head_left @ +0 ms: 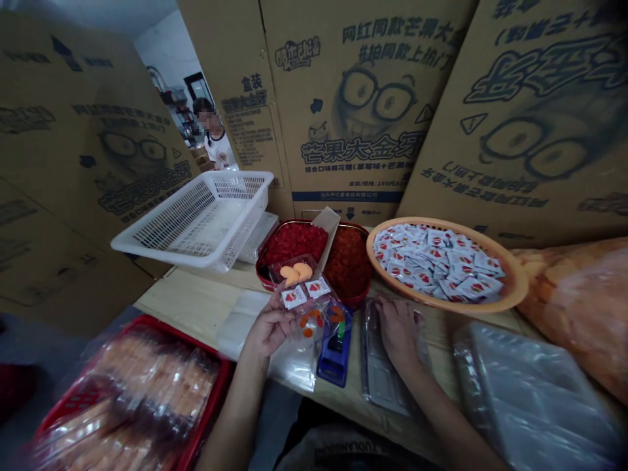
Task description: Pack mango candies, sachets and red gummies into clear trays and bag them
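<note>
My left hand (pixel 272 325) grips the near-left edge of a clear plastic tray (pixel 316 330). In its compartments lie peach-orange candy pieces (pixel 297 273), two small printed sachets (pixel 294 297) and several red-orange bits (pixel 310 320). Under the tray's right side, a blue plastic object (pixel 333 366) with green and black parts is partly covered. My right hand (pixel 400 330) lies over a clear plastic container (pixel 385 379), its fingers curled at the far edge; whether that is one container or a stack, I cannot tell.
Red tubs hold red bits (pixel 297 242) and darker orange-red bits (pixel 349 258). Sachets fill an orange basket (pixel 517 284). A white basket (pixel 196 255), a red crate (pixel 226 373), clear trays (pixel 540 399) and an orange-filled bag (pixel 579 288) surround me. Cardboard boxes (pixel 289 176) stand behind; a person (pixel 216 144) is beyond.
</note>
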The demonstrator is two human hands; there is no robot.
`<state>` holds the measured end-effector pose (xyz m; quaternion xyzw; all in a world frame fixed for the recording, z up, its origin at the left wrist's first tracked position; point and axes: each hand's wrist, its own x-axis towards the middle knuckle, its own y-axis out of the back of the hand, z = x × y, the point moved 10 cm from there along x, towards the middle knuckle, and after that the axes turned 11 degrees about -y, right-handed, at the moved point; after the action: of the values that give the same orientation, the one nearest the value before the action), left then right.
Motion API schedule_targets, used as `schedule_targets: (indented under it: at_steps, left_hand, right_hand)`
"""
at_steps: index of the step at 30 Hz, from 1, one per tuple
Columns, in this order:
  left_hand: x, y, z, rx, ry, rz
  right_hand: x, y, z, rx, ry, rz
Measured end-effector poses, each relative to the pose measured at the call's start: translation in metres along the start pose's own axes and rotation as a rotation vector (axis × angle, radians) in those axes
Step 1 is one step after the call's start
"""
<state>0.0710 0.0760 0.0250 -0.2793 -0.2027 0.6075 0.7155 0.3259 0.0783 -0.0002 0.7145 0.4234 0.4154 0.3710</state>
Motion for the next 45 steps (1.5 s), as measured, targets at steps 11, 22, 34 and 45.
schedule_targets:
  at_steps: [11,22,34,45]
  left_hand:
    - [-0.003,0.004,-0.021,-0.071,0.084,-0.037]
    - [-0.013,0.012,-0.051,-0.286,0.207,-0.007]
    - [-0.011,0.034,-0.065,-0.202,0.147,0.176]
    - [0.020,-0.002,0.000,-0.110,-0.132,-0.115]
  right_hand:
    - [0.010,0.072,-0.053,0.495,0.107,-0.256]
    - [0.033,-0.010,-0.228,0.026,0.542,-0.240]
    - [0.023,-0.036,-0.251,0.015,0.601,-0.165]
    - [0.070,-0.027,-0.129,0.789,0.014,-0.568]
